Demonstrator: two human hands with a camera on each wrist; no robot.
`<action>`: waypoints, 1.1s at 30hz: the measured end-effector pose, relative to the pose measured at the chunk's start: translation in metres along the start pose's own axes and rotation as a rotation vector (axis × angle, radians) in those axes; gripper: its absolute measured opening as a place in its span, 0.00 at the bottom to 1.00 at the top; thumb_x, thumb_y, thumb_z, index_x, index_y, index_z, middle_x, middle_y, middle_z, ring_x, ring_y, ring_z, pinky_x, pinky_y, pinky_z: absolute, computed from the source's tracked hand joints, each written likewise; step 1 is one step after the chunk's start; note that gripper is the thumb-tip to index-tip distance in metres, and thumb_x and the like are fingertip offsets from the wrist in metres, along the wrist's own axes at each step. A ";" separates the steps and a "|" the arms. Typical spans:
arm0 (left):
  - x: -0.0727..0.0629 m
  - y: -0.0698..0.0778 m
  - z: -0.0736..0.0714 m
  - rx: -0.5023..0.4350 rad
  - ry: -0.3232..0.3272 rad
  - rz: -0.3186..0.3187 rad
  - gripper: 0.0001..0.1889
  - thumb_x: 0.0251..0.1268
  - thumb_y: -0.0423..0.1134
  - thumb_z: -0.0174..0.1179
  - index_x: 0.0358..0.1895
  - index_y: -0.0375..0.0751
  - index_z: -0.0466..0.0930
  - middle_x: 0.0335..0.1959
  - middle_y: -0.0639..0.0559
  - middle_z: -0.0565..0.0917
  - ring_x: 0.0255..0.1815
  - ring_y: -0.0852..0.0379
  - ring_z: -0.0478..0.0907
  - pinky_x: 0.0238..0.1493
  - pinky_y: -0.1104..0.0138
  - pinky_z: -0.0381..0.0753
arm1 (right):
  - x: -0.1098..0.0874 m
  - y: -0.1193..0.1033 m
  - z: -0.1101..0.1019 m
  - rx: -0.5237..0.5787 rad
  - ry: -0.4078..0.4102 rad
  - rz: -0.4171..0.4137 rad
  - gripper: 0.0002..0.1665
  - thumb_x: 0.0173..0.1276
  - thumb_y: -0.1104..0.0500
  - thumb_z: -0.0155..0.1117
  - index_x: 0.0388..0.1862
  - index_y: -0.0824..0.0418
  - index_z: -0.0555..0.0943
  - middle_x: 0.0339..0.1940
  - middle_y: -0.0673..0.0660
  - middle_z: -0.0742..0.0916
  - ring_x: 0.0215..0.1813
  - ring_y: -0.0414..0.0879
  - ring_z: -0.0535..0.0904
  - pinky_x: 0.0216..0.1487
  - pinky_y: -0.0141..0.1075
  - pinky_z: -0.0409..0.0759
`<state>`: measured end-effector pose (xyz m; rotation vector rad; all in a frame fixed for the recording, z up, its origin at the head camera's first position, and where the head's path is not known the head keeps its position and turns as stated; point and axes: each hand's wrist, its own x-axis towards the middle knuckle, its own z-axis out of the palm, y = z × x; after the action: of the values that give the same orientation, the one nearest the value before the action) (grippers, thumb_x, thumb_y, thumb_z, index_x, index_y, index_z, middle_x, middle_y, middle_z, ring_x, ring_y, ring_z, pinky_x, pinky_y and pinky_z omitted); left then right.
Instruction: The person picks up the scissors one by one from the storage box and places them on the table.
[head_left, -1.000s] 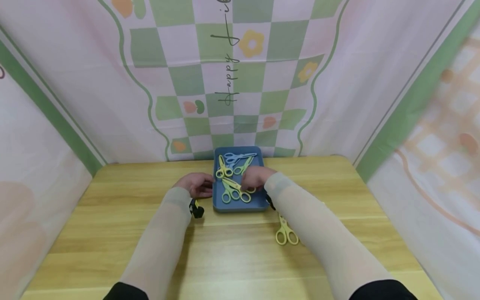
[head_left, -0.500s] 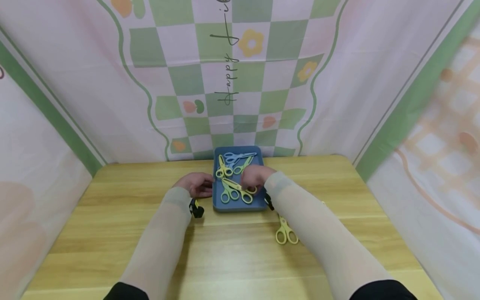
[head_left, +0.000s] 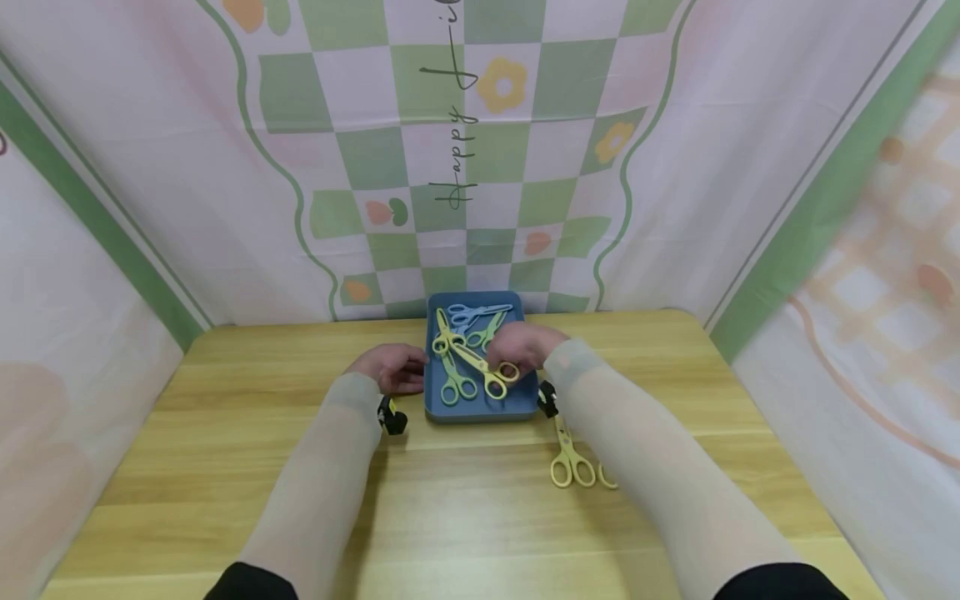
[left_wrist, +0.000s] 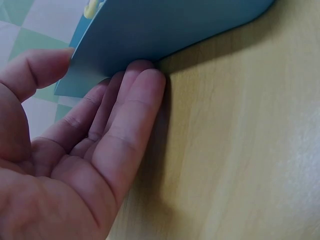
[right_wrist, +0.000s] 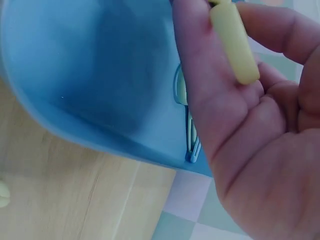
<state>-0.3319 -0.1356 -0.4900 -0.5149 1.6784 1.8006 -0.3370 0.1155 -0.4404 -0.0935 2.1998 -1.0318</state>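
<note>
My right hand (head_left: 521, 344) is over the blue tray (head_left: 480, 417) and pinches yellow scissors (head_left: 475, 361) near their handles. In the right wrist view, a yellow handle (right_wrist: 235, 47) sits between thumb and fingers. The blades of these scissors point to the far left, over green scissors (head_left: 450, 379). Farther back in the tray lie another yellow pair (head_left: 442, 329), blue scissors (head_left: 480, 313) and more green scissors (head_left: 493, 327), partly hidden by my right hand. My left hand (head_left: 390, 368) touches the tray's left wall, its fingers nearly straight and its thumb at the rim (left_wrist: 71, 55).
Yellow scissors (head_left: 572, 467) lie on the wooden table (head_left: 465, 517) right of the tray's front. Beside them a second yellow handle (head_left: 607, 477) is partly covered by my right forearm. A patterned curtain (head_left: 495, 192) hangs directly behind the tray.
My right hand has shifted slightly right and away from me, drawing the yellow scissors off the tray's front part. More of their handles shows. My left hand has stayed put.
</note>
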 end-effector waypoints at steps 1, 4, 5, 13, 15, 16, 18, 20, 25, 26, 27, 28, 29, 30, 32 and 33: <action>0.000 0.000 0.000 -0.002 -0.002 -0.004 0.18 0.66 0.31 0.60 0.58 0.32 0.75 0.50 0.40 0.81 0.45 0.48 0.82 0.48 0.59 0.85 | -0.001 0.001 0.000 0.035 -0.015 0.001 0.05 0.53 0.73 0.60 0.27 0.65 0.76 0.25 0.57 0.79 0.24 0.46 0.77 0.23 0.35 0.81; 0.001 0.000 0.000 -0.013 -0.006 -0.009 0.18 0.66 0.31 0.60 0.58 0.32 0.74 0.51 0.39 0.81 0.46 0.47 0.82 0.47 0.59 0.85 | -0.005 0.000 -0.002 0.082 -0.051 -0.016 0.05 0.55 0.74 0.58 0.28 0.66 0.76 0.24 0.57 0.78 0.24 0.46 0.75 0.23 0.34 0.80; 0.001 0.000 0.000 -0.019 -0.005 -0.009 0.19 0.66 0.31 0.60 0.59 0.32 0.74 0.52 0.39 0.81 0.46 0.47 0.82 0.47 0.59 0.85 | -0.006 0.000 -0.003 0.093 -0.064 -0.022 0.05 0.56 0.74 0.58 0.28 0.66 0.75 0.24 0.57 0.77 0.24 0.45 0.74 0.23 0.34 0.80; -0.001 0.000 0.000 -0.075 0.010 0.002 0.19 0.64 0.29 0.61 0.58 0.31 0.74 0.53 0.37 0.80 0.49 0.45 0.81 0.46 0.58 0.86 | -0.016 0.005 -0.012 0.168 -0.074 -0.052 0.13 0.60 0.73 0.60 0.44 0.70 0.78 0.33 0.58 0.80 0.29 0.44 0.75 0.26 0.31 0.77; -0.002 0.001 0.000 -0.077 0.014 0.008 0.19 0.64 0.28 0.61 0.58 0.31 0.74 0.53 0.36 0.80 0.48 0.45 0.81 0.46 0.58 0.86 | -0.018 0.008 -0.015 0.181 -0.051 -0.058 0.16 0.61 0.73 0.60 0.49 0.72 0.78 0.36 0.60 0.81 0.30 0.44 0.76 0.27 0.31 0.77; -0.002 0.001 0.000 -0.075 0.014 0.012 0.19 0.65 0.28 0.61 0.58 0.31 0.74 0.53 0.36 0.80 0.48 0.45 0.82 0.47 0.58 0.86 | -0.019 0.010 -0.017 0.187 -0.043 -0.061 0.17 0.61 0.74 0.60 0.50 0.72 0.77 0.37 0.60 0.81 0.30 0.44 0.76 0.27 0.31 0.77; -0.003 0.001 0.000 -0.074 0.012 0.016 0.19 0.65 0.28 0.60 0.59 0.30 0.74 0.53 0.36 0.80 0.49 0.45 0.81 0.47 0.59 0.85 | -0.020 0.013 -0.019 0.195 -0.026 -0.071 0.18 0.61 0.74 0.60 0.51 0.74 0.77 0.37 0.60 0.82 0.30 0.44 0.76 0.27 0.30 0.76; -0.003 0.000 0.001 -0.078 0.011 0.021 0.19 0.65 0.28 0.60 0.59 0.30 0.74 0.54 0.36 0.80 0.49 0.45 0.81 0.46 0.59 0.86 | -0.021 0.017 -0.021 0.215 -0.012 -0.083 0.17 0.60 0.75 0.60 0.50 0.74 0.77 0.36 0.60 0.82 0.29 0.44 0.76 0.26 0.29 0.76; -0.002 -0.001 0.001 -0.093 0.016 0.024 0.19 0.66 0.28 0.60 0.60 0.30 0.75 0.54 0.35 0.80 0.51 0.45 0.81 0.46 0.60 0.86 | -0.025 0.023 -0.022 0.264 -0.015 -0.101 0.16 0.60 0.76 0.59 0.48 0.76 0.76 0.34 0.60 0.82 0.27 0.43 0.75 0.26 0.29 0.74; -0.002 -0.001 0.001 -0.093 0.017 0.023 0.19 0.66 0.28 0.60 0.60 0.30 0.75 0.55 0.35 0.80 0.51 0.45 0.81 0.46 0.60 0.86 | -0.025 0.025 -0.022 0.272 -0.016 -0.104 0.16 0.60 0.76 0.59 0.48 0.75 0.76 0.33 0.60 0.82 0.27 0.43 0.75 0.25 0.29 0.74; -0.002 -0.002 0.001 -0.094 0.018 0.023 0.19 0.66 0.28 0.60 0.60 0.30 0.75 0.55 0.35 0.80 0.51 0.45 0.81 0.46 0.61 0.86 | -0.026 0.026 -0.022 0.276 -0.017 -0.102 0.16 0.60 0.75 0.59 0.48 0.75 0.76 0.33 0.60 0.82 0.27 0.43 0.75 0.26 0.29 0.74; -0.002 -0.002 0.002 -0.094 0.017 0.023 0.19 0.66 0.28 0.60 0.60 0.30 0.75 0.55 0.35 0.80 0.52 0.45 0.81 0.46 0.61 0.86 | -0.027 0.027 -0.022 0.280 -0.015 -0.101 0.16 0.61 0.75 0.59 0.48 0.75 0.76 0.33 0.60 0.82 0.28 0.44 0.75 0.26 0.29 0.74; -0.003 -0.002 0.002 -0.095 0.017 0.023 0.19 0.66 0.28 0.60 0.60 0.30 0.75 0.55 0.35 0.80 0.52 0.45 0.81 0.46 0.61 0.86 | -0.027 0.028 -0.022 0.284 -0.009 -0.101 0.15 0.61 0.75 0.59 0.48 0.75 0.76 0.32 0.60 0.82 0.28 0.44 0.75 0.27 0.30 0.74; -0.002 -0.003 0.002 -0.098 0.017 0.023 0.19 0.66 0.28 0.60 0.60 0.30 0.75 0.55 0.35 0.80 0.51 0.45 0.81 0.46 0.60 0.86 | -0.029 0.030 -0.021 0.286 0.000 -0.105 0.15 0.61 0.74 0.59 0.48 0.75 0.76 0.32 0.60 0.82 0.29 0.45 0.75 0.28 0.30 0.74; -0.002 -0.003 0.003 -0.103 0.014 0.023 0.19 0.66 0.28 0.60 0.60 0.30 0.75 0.55 0.35 0.80 0.51 0.45 0.81 0.46 0.60 0.86 | -0.030 0.033 -0.021 0.297 0.023 -0.111 0.15 0.61 0.74 0.60 0.48 0.74 0.77 0.33 0.61 0.82 0.30 0.46 0.76 0.30 0.31 0.76; -0.001 -0.004 0.003 -0.103 0.012 0.024 0.19 0.66 0.28 0.60 0.60 0.30 0.75 0.55 0.36 0.80 0.51 0.45 0.81 0.46 0.60 0.86 | -0.032 0.034 -0.020 0.307 0.036 -0.110 0.15 0.61 0.74 0.61 0.48 0.74 0.77 0.33 0.61 0.82 0.30 0.46 0.76 0.30 0.32 0.76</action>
<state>-0.3280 -0.1333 -0.4918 -0.5527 1.6128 1.9127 -0.3179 0.1625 -0.4376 -0.0570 2.0592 -1.4302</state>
